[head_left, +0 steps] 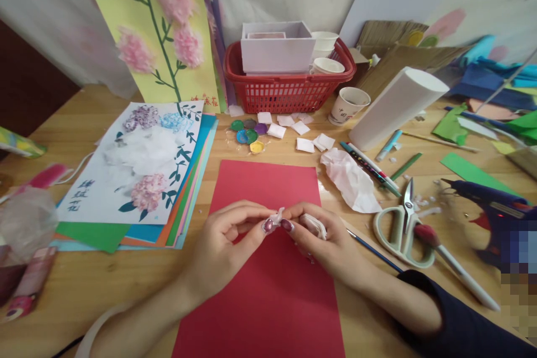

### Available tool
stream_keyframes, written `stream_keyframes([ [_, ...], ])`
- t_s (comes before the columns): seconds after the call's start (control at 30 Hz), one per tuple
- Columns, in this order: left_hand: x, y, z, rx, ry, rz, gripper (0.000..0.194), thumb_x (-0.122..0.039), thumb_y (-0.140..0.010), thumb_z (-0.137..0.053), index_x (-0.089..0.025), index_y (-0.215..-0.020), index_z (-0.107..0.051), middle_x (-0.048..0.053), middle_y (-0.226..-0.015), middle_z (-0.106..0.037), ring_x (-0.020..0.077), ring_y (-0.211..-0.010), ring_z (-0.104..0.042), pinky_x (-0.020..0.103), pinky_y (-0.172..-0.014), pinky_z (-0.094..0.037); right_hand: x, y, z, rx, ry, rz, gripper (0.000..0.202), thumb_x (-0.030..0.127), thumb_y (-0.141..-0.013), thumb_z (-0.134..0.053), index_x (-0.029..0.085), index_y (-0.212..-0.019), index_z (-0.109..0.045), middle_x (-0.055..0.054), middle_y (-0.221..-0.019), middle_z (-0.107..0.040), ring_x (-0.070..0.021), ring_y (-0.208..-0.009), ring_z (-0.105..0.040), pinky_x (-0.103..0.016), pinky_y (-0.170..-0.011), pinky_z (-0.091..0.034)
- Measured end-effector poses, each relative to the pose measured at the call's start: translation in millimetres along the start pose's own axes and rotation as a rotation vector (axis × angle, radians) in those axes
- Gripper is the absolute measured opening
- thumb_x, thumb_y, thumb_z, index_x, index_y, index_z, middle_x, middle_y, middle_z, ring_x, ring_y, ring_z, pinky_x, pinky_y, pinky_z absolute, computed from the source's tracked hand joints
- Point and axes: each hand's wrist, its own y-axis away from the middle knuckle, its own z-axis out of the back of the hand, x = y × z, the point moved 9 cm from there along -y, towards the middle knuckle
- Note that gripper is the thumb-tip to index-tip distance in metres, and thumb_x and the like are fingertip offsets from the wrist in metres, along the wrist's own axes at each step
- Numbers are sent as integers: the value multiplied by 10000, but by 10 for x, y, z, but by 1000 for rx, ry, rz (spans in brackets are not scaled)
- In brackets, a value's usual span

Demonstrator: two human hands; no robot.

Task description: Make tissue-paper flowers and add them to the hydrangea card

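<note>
Between the thumbs and fingertips of both hands is a small twisted piece of white tissue paper [277, 217]. My left hand [232, 235] pinches it from the left. My right hand [323, 238] pinches it from the right, and a folded white paper wad [314, 226] is tucked in its curled fingers. Both hands are above a red sheet of paper [268, 184] lying on the wooden table. To the right of my right hand lie a thin blue brush [373, 250], scissors [405, 224] with pale handles and a crumpled white paper [350, 179].
A red basket [289, 92] with a white box and paper cups stands at the back. Small white paper squares [305, 145] and paint caps [251, 135] lie before it. A glue gun [490, 201] is at right; a flower picture [121, 201] tops coloured sheets at left.
</note>
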Motion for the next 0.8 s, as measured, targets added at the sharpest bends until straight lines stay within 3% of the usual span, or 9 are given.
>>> stream_keyframes([
  [0.3,49,-22,250,-265,-61,102,93,-260,-840,-619,-187,-840,-676,12,-774,-717,135,-708,-669,211,-674,-544,-27,8,15,-10,31,-37,203,369,-895,-580,169,-869,-598,65,-569,-439,-67,-467,-368,-201,-440,-293],
  [0.5,194,-19,357,-337,-10,126,191,-362,-863,-617,-181,-913,-654,39,-872,-716,164,-803,-680,251,-737,-533,-28,8,24,-18,31,-46,171,344,-887,-570,176,-855,-573,70,-569,-427,-71,-476,-378,-203,-452,-308],
  [0.67,333,-41,443,-419,167,129,242,-393,-874,-604,-174,-977,-595,69,-970,-704,197,-879,-682,305,-754,-546,-53,5,38,-44,26,-81,213,386,-876,-566,175,-851,-556,72,-565,-409,-74,-474,-358,-202,-441,-299],
  [0.8,246,-43,459,-423,138,75,159,-327,-900,-575,-213,-1007,-544,49,-970,-709,196,-916,-681,326,-776,-552,-67,6,26,-41,24,-104,246,417,-866,-573,173,-847,-550,72,-560,-409,-72,-468,-353,-198,-434,-298],
])
